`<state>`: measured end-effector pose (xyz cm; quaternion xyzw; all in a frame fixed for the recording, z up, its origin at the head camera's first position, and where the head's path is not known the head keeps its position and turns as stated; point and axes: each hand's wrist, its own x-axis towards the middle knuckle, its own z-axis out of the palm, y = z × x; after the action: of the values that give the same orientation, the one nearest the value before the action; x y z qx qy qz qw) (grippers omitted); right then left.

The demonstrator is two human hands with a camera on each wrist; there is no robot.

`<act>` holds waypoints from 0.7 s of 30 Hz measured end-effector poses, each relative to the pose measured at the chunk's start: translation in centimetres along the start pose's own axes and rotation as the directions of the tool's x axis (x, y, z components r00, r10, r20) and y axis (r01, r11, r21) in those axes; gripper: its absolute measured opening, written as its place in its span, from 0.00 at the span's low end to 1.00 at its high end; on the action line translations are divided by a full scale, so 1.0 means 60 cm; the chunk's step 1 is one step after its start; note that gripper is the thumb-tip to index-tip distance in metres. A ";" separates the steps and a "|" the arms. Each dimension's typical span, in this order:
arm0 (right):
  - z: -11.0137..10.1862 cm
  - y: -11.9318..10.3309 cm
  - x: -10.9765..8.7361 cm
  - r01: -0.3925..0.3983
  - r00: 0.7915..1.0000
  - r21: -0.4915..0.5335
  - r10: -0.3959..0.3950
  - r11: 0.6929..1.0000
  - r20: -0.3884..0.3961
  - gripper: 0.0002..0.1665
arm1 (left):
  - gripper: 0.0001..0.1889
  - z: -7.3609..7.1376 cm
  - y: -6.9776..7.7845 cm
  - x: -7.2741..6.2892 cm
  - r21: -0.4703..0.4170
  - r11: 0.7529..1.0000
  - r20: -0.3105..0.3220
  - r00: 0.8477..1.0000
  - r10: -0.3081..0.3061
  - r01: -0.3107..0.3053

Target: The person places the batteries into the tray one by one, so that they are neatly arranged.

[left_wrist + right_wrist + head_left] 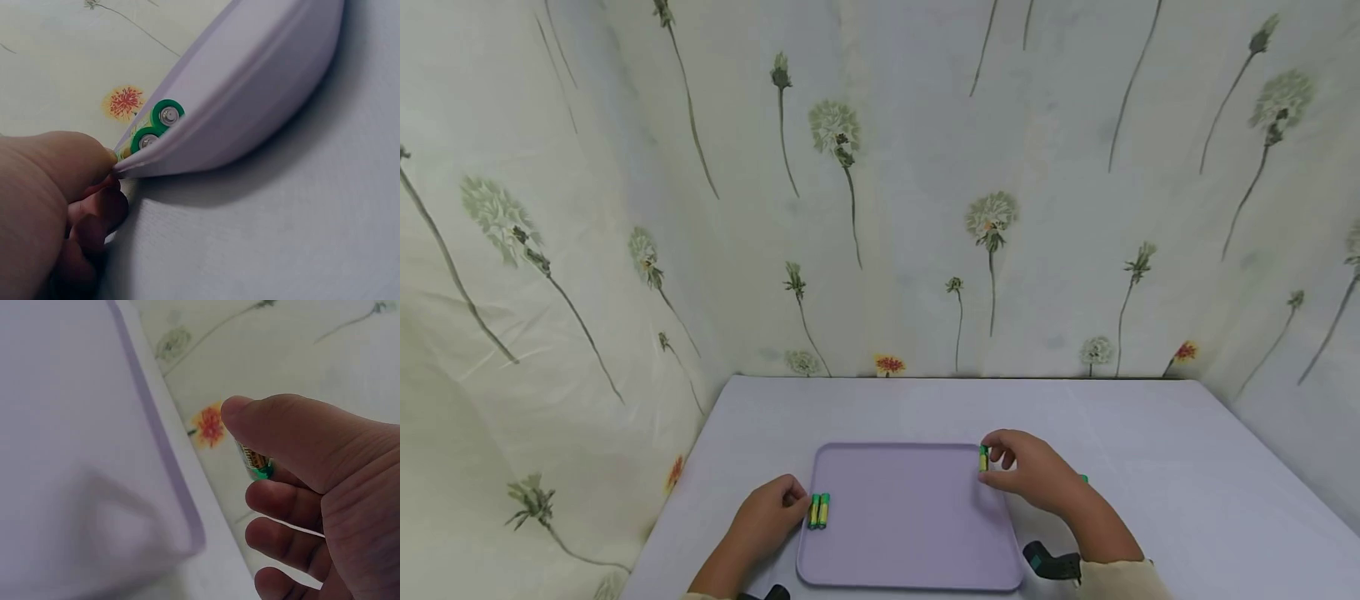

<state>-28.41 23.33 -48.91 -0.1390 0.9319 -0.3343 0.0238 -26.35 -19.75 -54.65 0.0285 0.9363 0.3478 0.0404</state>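
Note:
A lilac tray [910, 533] lies on the table. Two green and yellow batteries [823, 510] lie side by side against its left rim; the left wrist view shows their flat metal ends [169, 116]. My left hand [769, 512] pinches the tray's left rim beside them, thumb above and fingers curled below. My right hand [1033, 471] holds another green and yellow battery [983, 458] between thumb and fingertips, over the tray's far right corner. In the right wrist view the thumb covers most of this battery [255, 459].
A small green thing [1084, 478] shows on the table behind the right wrist, mostly hidden. Black wrist devices [1051, 561] sit near both forearms. White cloth [1187, 467] covers the table, and a flower-printed curtain [910, 208] stands behind it and at the sides.

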 end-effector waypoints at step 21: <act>0.104 -0.065 0.059 0.131 0.981 0.088 -0.142 0.987 0.133 0.26 | 0.06 -0.001 0.001 0.000 -0.004 1.000 0.009 1.000 0.010 -0.010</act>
<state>-30.02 15.62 -51.12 -0.2245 0.9023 -0.3613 0.0709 -26.35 -19.73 -54.58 0.0345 0.9353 0.3495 0.0432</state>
